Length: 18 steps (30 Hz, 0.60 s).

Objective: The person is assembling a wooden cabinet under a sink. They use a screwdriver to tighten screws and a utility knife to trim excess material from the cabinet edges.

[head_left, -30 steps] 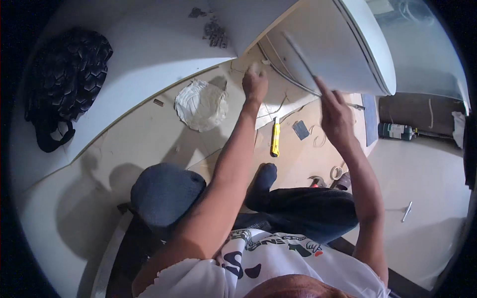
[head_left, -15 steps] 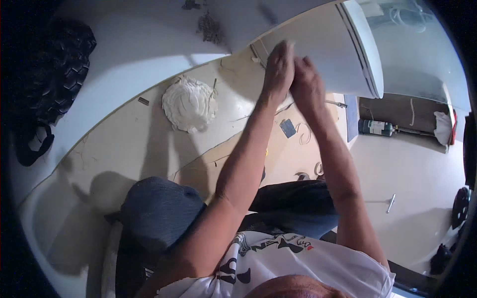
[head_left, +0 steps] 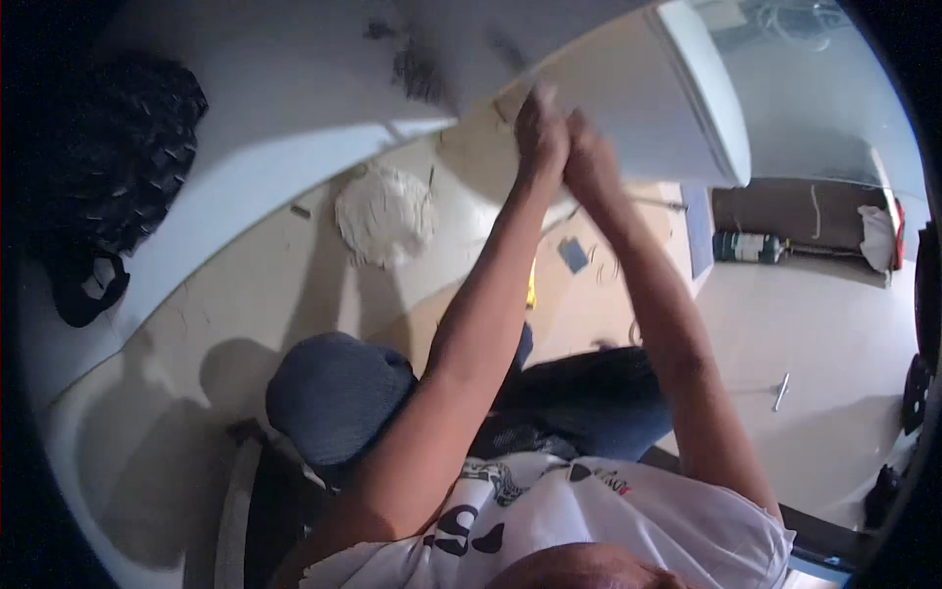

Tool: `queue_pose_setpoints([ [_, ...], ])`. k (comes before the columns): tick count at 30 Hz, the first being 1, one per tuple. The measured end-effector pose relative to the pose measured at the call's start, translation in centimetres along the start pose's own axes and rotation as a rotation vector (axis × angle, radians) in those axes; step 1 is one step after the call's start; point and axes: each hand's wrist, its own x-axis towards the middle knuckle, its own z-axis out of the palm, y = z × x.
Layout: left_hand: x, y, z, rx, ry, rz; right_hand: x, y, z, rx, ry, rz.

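White panel (head_left: 628,108) edge is gripped by left hand (head_left: 541,137) & right hand (head_left: 589,162), held close together (blurred); plaster patch (head_left: 385,214) lies below-left on floor.

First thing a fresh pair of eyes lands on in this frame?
The two hands pressed together at top centre: left hand and right hand meet at the lower edge of a large white panel, both arms stretched up from below. Next, the round pale lump of putty-like material on the beige floor to their left, and the dark patterned bag at the far left.
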Motion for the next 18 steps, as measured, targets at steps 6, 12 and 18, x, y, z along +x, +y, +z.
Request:
queue_pose_setpoints([
  [6, -0.9, 1.1, 0.4, 0.081, -0.112, 0.153, 1.1, -0.9, -3.3, 0.132, -0.047, -0.043],
  [12, -2.8, -1.9, 0.3, -0.243, 0.05, -0.129, -1.5, -0.3, -0.5, 0.026, -0.141, -0.018],
  [18, 0.8, -1.6, 0.8, 0.141, -0.097, -0.029, 1.2, 0.1, -4.7, -0.092, -0.194, -0.109],
])
